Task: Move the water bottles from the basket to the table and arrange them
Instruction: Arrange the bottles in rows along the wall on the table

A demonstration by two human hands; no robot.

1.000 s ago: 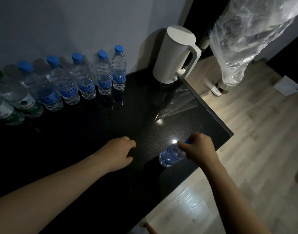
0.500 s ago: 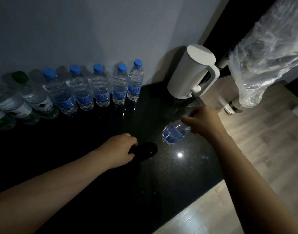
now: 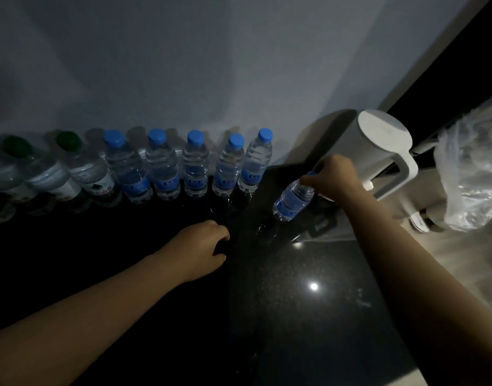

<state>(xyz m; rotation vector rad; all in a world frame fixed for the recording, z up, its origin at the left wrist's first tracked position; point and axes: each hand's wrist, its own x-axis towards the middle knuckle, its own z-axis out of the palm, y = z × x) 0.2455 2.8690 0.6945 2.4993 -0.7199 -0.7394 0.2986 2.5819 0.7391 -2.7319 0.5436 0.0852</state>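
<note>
My right hand grips a small blue-labelled water bottle by its cap end, holding it tilted just above the black table, right of the row. Several blue-capped bottles stand upright in a line against the wall, the nearest being the rightmost one. Green-capped bottles continue the line to the left. My left hand rests on the dark tabletop with fingers curled and nothing in it. No basket is in view.
A white kettle stands at the table's back right corner, close behind my right hand. A clear plastic bag hangs beyond the table edge on the right. Pale wooden floor lies past that edge.
My right hand has carried the bottle from the table's front right edge up and back toward the right end of the row. The left hand has stayed in place.
</note>
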